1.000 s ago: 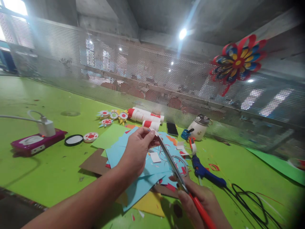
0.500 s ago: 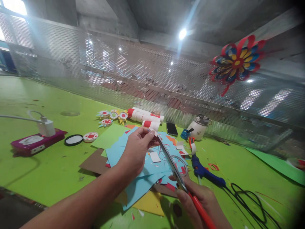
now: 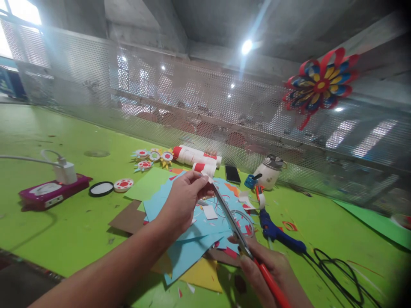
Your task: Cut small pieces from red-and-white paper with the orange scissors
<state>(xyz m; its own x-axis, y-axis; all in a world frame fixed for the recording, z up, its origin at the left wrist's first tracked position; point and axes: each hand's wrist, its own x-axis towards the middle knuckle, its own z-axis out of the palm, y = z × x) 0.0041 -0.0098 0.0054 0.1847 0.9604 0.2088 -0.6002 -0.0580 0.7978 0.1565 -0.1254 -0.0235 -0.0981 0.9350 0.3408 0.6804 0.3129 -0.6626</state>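
- Head view, left hand [image 3: 184,199]: fingers nearly closed, thumb and forefinger pinching a small white paper piece [image 3: 207,178] at their tips.
- Right hand [image 3: 278,265]: wrapped around the red handle of the scissors [image 3: 229,214], which slant up and away toward the left hand's fingertips.
- The blades lie close together, their tips right by the pinched paper; whether they grip its edge is hard to tell from this angle.
- Below and around the left hand: overlapping blue sheets [image 3: 189,252] strewn with scraps.
- Just beyond its fingertips: a short red-and-white roll [image 3: 205,167], with longer rolls [image 3: 192,155] behind.
- To the right of the right hand: a blue glue gun [image 3: 282,236] on the green table [image 3: 80,231].
- Against half a second ago: the pinch and the scissors look nearly unchanged; the purple box [image 3: 40,194], well left of the left hand, sits slightly farther right in view, as do the background windows, so the camera has turned a little.
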